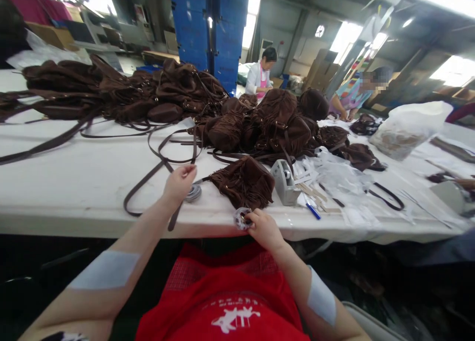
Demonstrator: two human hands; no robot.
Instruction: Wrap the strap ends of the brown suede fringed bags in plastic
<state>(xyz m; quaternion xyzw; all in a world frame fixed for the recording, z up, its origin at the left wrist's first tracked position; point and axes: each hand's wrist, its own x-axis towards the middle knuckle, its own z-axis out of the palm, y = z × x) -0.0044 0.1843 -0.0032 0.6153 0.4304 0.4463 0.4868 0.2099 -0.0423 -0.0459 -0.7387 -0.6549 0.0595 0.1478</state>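
Observation:
My left hand (pixel 179 182) pinches a dark brown strap (pixel 158 169) that loops across the white table (pixel 74 182). A small grey roll of tape (pixel 193 193) lies just right of that hand. My right hand (pixel 264 227) is closed on a small crumpled clear-and-dark wrapper (pixel 242 219) at the table's front edge. A brown fringed suede bag (pixel 245 181) lies between the two hands.
A heap of brown fringed bags (pixel 148 93) and straps fills the back of the table. A grey tape dispenser (pixel 284 181), a blue pen (pixel 313 211), paper tags and clear plastic (pixel 336 172) lie to the right. Two people work at the far end. Blue crates (pixel 208 24) stand behind.

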